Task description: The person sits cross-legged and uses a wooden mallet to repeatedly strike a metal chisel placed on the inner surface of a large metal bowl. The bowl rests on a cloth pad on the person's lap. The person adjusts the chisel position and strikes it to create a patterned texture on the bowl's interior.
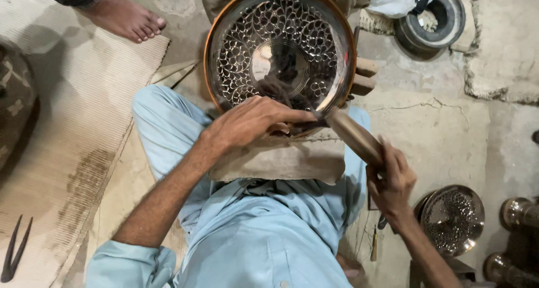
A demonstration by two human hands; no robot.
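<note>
The fingers (292, 117) of the left hand (252, 122) are drawn together and pressed down at the near rim of a large round metal tray (281, 46). They seem to pinch a small tool against the metal, though the tool itself is hidden under the fingertips, so I cannot say for certain what they grip. The right hand (390, 181) is closed around the lower end of a wooden mallet (353, 135), whose thick head slants up and to the left until it nearly meets the left fingertips at the tray's edge.

In this single head view, the tray stands tilted, copper-coloured at the rim and shiny inside, with a pattern of small loops ringing a plain centre. Its lower edge rests on a folded beige cloth (281, 161) laid across the person's lap, over light blue clothing.

To the left lies a ribbed mat (73, 125) with a pair of dark metal tongs (14, 251) on it. Another person's bare foot (126, 16) rests at the mat's top edge. On the cracked floor to the right sits a smaller patterned dish (452, 220), and a dark ring-shaped object (435, 18) lies well apart near the top.
</note>
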